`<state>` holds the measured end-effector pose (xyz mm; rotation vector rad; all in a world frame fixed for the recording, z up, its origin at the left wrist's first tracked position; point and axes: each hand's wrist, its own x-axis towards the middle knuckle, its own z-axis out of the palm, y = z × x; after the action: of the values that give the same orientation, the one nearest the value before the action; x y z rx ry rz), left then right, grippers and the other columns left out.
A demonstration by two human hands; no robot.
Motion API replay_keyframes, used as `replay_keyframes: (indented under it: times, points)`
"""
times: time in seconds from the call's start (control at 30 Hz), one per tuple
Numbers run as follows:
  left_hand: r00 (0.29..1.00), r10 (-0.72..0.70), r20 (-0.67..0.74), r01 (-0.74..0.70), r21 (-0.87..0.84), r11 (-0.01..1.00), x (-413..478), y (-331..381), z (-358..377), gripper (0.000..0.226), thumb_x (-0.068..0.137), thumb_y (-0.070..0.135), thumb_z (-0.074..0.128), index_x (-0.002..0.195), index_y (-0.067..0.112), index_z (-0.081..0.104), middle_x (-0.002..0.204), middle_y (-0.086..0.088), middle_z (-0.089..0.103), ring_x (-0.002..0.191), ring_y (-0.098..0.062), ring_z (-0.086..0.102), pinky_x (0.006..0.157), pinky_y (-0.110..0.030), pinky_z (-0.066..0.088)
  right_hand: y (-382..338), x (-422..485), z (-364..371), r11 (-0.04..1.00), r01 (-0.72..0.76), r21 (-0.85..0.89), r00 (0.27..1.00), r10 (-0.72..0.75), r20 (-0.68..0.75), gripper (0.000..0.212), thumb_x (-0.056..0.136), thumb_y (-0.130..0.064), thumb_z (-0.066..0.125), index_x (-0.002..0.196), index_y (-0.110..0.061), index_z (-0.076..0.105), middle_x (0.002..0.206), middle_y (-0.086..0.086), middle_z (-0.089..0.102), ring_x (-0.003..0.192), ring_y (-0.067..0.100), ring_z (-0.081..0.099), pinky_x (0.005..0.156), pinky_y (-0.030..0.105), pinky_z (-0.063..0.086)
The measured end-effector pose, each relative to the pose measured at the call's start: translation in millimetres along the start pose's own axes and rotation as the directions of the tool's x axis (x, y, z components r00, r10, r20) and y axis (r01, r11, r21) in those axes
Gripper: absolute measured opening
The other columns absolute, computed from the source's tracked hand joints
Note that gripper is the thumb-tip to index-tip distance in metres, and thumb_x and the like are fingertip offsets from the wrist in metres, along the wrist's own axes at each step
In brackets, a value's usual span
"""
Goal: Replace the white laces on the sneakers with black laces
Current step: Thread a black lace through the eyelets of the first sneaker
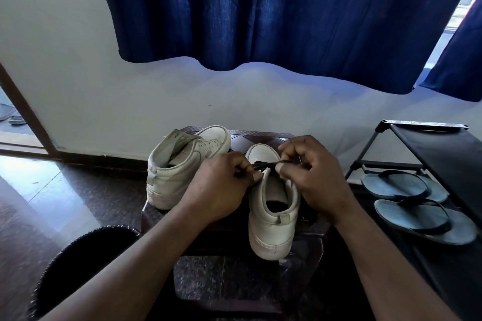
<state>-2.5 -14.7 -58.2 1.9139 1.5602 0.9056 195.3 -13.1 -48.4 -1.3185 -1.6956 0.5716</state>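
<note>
Black lace (268,163) stretched above the near sneaker (273,219) at the stool's (260,135) front right edge | left hand (221,185) grip pinches its left part | right hand (310,172) grip pinches its right part | second sneaker (182,167) at back left corner

Pale wall (78,73) under blue curtain (273,8), glossy dark floor (52,190), black rack (443,154) with 2 sandals (407,187).

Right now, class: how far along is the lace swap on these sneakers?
Done: no white laces show; the left sneaker has bare eyelets. In hand: left hand and right hand pinch a black lace over the right sneaker. To do: finish it, lace the other.
</note>
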Motion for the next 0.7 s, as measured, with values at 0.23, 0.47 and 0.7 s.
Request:
replay_keyframes:
  times: [0.23,0.47,0.7]
  points:
    - [1.0,-0.017,-0.004,0.017,0.001,1.0,0,1,-5,0.019,0.089,0.036,0.081,0.079,0.023,0.071,0.068,0.014,0.067,0.065,0.008,0.058,0.059,-0.008,0.039,-22,7,-17,0.546,-0.135,0.827,0.987,0.152,0.06,0.029,0.093,-0.024,0.057,0.071,-0.019,0.074,0.089,0.007,0.066,0.085,0.02,0.059,0.087,0.042,0.045]
    - [0.989,-0.107,0.106,0.092,0.14,0.986,6,-3,-10,0.02,0.089,0.036,0.08,0.08,0.019,0.074,0.064,0.014,0.061,0.06,0.0,0.052,0.054,-0.011,0.038,-24,9,-24,0.444,-0.113,0.889,0.977,0.212,0.019,0.042,0.105,-0.044,0.049,0.069,-0.024,0.058,0.086,-0.002,0.066,0.088,0.016,0.062,0.088,0.038,0.047]
    - [0.934,-0.254,0.251,0.117,0.46,0.88,3,-7,-13,0.015,0.087,0.036,0.074,0.093,0.023,0.073,0.096,0.0,0.074,0.092,-0.025,0.069,0.084,-0.035,0.058,-25,11,-34,0.354,-0.09,0.931,0.973,0.231,0.006,0.042,0.106,-0.049,0.047,0.074,-0.025,0.055,0.092,-0.005,0.065,0.091,0.013,0.062,0.089,0.035,0.047]
